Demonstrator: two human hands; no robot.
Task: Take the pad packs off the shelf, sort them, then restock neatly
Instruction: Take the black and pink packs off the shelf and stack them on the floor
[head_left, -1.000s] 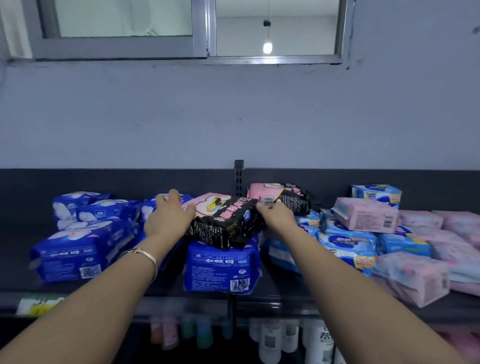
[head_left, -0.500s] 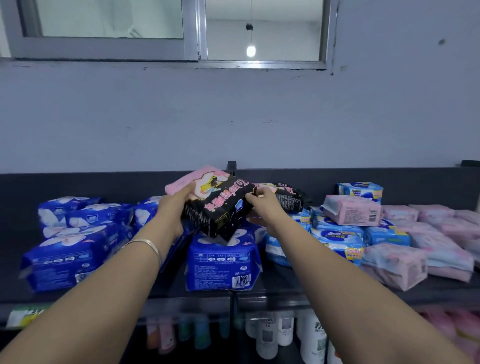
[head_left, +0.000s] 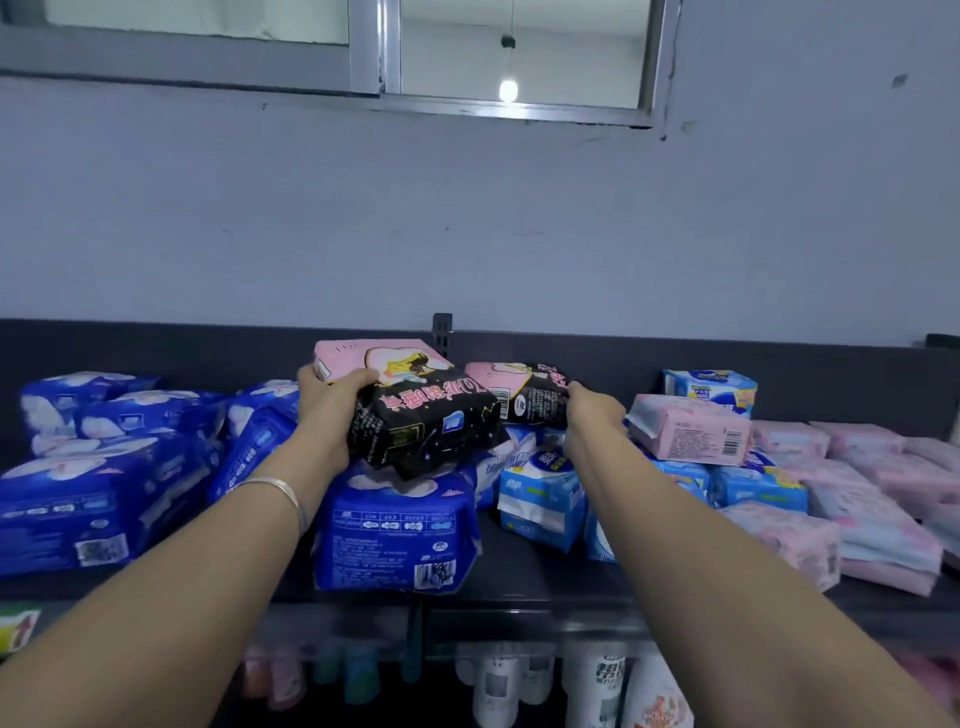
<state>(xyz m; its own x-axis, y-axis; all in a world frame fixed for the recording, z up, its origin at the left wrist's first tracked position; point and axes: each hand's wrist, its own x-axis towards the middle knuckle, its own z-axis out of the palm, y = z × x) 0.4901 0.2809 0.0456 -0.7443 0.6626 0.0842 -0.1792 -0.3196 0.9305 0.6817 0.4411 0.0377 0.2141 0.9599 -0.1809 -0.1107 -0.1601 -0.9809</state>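
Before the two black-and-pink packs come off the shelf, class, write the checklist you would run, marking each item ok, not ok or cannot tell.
1. Left hand grips the near pack: ok.
2. Right hand pinches the far pack by its edge: ok.
3. Both packs match in design: ok.
4. The near pack lifted clear of the blue pack beneath: cannot tell.
5. The blue pack back from the shelf edge: not ok, it sits at the front.

We note a black-and-pink pack (head_left: 415, 415) at frame centre, tilted over a dark blue pack (head_left: 395, 530), gripped by the left hand (head_left: 327, 400). A second black-and-pink pack (head_left: 519, 395) lies just right, held by the right hand (head_left: 592, 415). Dark blue packs (head_left: 104, 467) are heaped at left. Light blue packs (head_left: 540, 499) and pink packs (head_left: 691, 431) lie jumbled at right on the dark shelf (head_left: 530, 566).
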